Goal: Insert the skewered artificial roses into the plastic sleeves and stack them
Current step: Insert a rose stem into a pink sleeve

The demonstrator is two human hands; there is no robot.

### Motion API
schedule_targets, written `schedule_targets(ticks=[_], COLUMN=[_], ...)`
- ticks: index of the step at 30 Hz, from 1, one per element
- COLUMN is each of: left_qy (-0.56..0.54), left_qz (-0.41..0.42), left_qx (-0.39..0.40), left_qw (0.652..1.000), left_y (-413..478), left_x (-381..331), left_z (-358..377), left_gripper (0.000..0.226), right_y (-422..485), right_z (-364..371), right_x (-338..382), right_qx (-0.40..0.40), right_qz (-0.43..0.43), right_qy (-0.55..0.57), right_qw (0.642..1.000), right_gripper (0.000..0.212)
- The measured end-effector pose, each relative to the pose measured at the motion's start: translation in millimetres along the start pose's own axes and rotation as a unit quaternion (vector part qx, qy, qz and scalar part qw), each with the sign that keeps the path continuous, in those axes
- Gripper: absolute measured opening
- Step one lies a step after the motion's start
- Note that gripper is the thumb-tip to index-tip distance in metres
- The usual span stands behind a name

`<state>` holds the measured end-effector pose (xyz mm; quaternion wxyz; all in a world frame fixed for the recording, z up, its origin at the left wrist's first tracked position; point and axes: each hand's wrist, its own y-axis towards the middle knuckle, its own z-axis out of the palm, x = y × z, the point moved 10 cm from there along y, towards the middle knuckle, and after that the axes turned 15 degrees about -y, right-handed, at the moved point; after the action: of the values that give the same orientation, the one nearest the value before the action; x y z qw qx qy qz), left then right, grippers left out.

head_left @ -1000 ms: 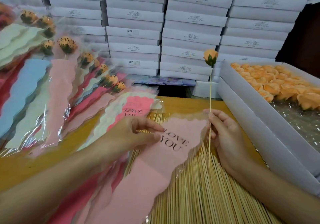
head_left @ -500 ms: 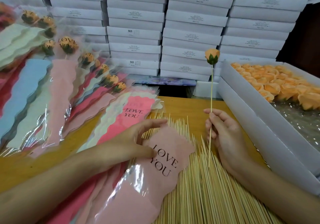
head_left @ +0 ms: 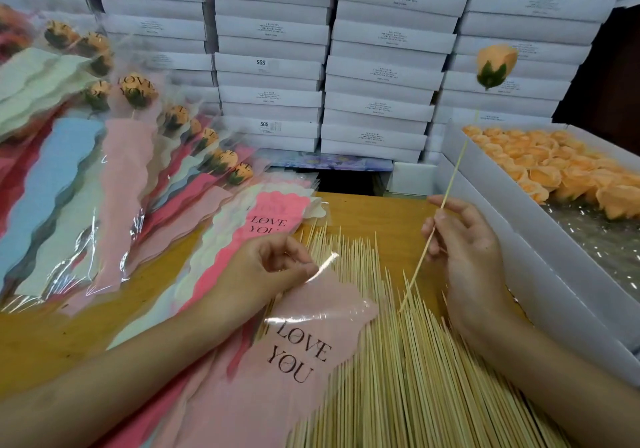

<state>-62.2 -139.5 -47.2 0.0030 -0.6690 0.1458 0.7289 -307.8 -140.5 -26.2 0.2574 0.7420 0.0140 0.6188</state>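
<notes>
The skewered rose (head_left: pixel 496 66) is held up in the air over the right side of the desk (head_left: pixel 374 212). Its skewer (head_left: pixel 456 170) slants from the flower head, high and far right, down and leftward to a bare tip just above the loose skewers (head_left: pixel 398 378). The right hand (head_left: pixel 464 250) pinches the stick on its lower half between thumb and fingers. That tip sits just beside the wavy upper edge of the pink sleeve (head_left: pixel 284 361), which lies flat on the loose skewers, its long axis running from that edge down-left toward the person. The left hand (head_left: pixel 266 267), the nearer of the hands to the sleeve, is curled at its top and seems to pinch the clear film there, lifting it. As I judge it, stick and sleeve nearly share a line, so the tip needs only a short slide leftward into the opening. Finished sleeves (head_left: pixel 114 156) fan out well to the left.
</notes>
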Motion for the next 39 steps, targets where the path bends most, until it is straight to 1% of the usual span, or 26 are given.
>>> schedule_targets(ticks=[4, 7, 12, 16, 19, 24, 29, 33, 36, 39], left_qy=[0.033, 0.063, 0.024, -0.017, -0.02, -0.011, -0.012, -0.013, -0.021, -0.036], left_qz=[0.007, 0.015, 0.011, 0.004, 0.006, 0.018, 0.031, 0.042, 0.055, 0.063], left_qx=[0.025, 0.036, 0.022, 0.02, 0.022, 0.031, 0.028, 0.027, 0.03, 0.034], left_qw=[0.999, 0.997, 0.999, 1.0, 1.0, 0.999, 0.999, 0.999, 0.998, 0.997], left_y=[0, 1, 2, 4, 5, 4, 3, 4, 3, 3], left_x=[1, 3, 3, 5, 6, 5, 1, 0, -2, -5], left_z=[4, 7, 4, 4, 3, 5, 5, 4, 5, 7], left_gripper=[0.011, 0.016, 0.006, 0.015, 0.018, 0.011, 0.008, 0.008, 0.008, 0.008], right_y=[1, 1, 1, -1, -4, -8, -11, -17, -22, -30], right_z=[-2, -3, -2, 2, 8, 16, 26, 36, 45, 56], right_x=[5, 8, 13, 15, 17, 21, 17, 15, 10, 5], right_qx=[-0.009, -0.015, -0.01, 0.004, 0.025, 0.058, 0.093, 0.133, 0.169, 0.218], right_qz=[-0.008, -0.01, -0.02, -0.031, -0.038, -0.04, -0.007, 0.011, 0.033, 0.051], right_qy=[-0.005, -0.007, -0.002, -0.003, -0.004, 0.007, 0.034, 0.043, 0.033, -0.007], right_qw=[1.0, 1.0, 1.0, 0.999, 0.999, 0.998, 0.995, 0.99, 0.985, 0.975], right_gripper=[0.02, 0.019, 0.017, 0.019, 0.019, 0.016, 0.017, 0.013, 0.01, 0.009])
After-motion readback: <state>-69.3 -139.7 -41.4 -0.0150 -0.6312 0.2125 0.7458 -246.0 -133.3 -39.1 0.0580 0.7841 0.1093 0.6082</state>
